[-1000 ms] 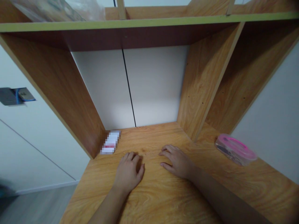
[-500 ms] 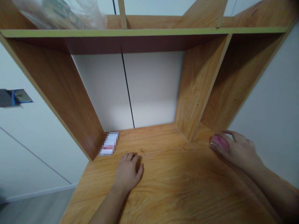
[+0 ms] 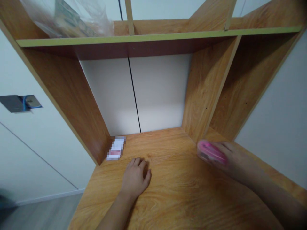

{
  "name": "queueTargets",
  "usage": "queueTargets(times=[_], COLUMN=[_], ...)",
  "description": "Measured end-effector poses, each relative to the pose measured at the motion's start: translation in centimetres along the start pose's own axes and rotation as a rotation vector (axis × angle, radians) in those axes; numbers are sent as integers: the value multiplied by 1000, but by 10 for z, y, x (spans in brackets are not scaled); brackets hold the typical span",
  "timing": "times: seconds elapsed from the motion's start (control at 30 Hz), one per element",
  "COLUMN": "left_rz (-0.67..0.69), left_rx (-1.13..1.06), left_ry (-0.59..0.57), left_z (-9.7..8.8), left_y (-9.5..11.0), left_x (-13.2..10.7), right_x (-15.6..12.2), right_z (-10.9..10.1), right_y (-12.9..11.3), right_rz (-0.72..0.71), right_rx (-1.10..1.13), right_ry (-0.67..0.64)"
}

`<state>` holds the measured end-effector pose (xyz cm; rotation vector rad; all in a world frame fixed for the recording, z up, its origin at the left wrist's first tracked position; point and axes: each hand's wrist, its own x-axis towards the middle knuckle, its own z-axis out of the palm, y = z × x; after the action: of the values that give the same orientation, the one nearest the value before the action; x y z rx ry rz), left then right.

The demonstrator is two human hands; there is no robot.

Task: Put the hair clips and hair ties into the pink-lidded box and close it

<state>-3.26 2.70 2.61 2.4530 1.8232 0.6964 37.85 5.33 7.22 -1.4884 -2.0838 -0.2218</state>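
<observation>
Right hand (image 3: 233, 163) closed over pink-lidded box (image 3: 211, 152), fingers wrapped on it: box is the step in hand. Left hand (image 3: 135, 176) lies empty, fingers curled, on counter (image 3: 192, 198) near packet (image 3: 116, 148).

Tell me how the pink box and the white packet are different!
The pink box has a pink lid and see-through sides, but the white packet is white with a red stripe, and it looks blurry. The pink box is chunky, and the white packet looks flat. The right hand is holding the pink box, while no hand touches the white packet. Both are over the same wooden shelf.
</observation>
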Motion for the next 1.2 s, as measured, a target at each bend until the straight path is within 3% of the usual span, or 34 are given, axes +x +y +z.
queueTargets(times=[0.07, 0.17, 0.33, 0.47, 0.57, 0.77, 1.2], left_rz=[-4, 21, 27, 25, 10, -57, -138], left_rx=[-63, -224, -423, -564, -652, -865, -996], left_ry=[16, 32, 80, 56, 53, 23, 11], left_z=[-1, 1, 5, 3, 3, 6, 5], left_y=[0, -2, -5, -3, 1, 8, 15], left_x=[-1, -3, -4, -3, -2, -5, -7], right_x=[13, 35, 57, 49, 38, 34, 31], right_z=[8, 27, 69, 95, 101, 99, 83], right_y=[-41, -94, -143, -151, -149, -142, -145], right_rz=[-89, -273, -512, -485, -482, -657, -892], right_rx=[84, 258, 539, 733, 726, 589, 205], right_ry=[-163, -262, -347, -233, -124, 150, 379])
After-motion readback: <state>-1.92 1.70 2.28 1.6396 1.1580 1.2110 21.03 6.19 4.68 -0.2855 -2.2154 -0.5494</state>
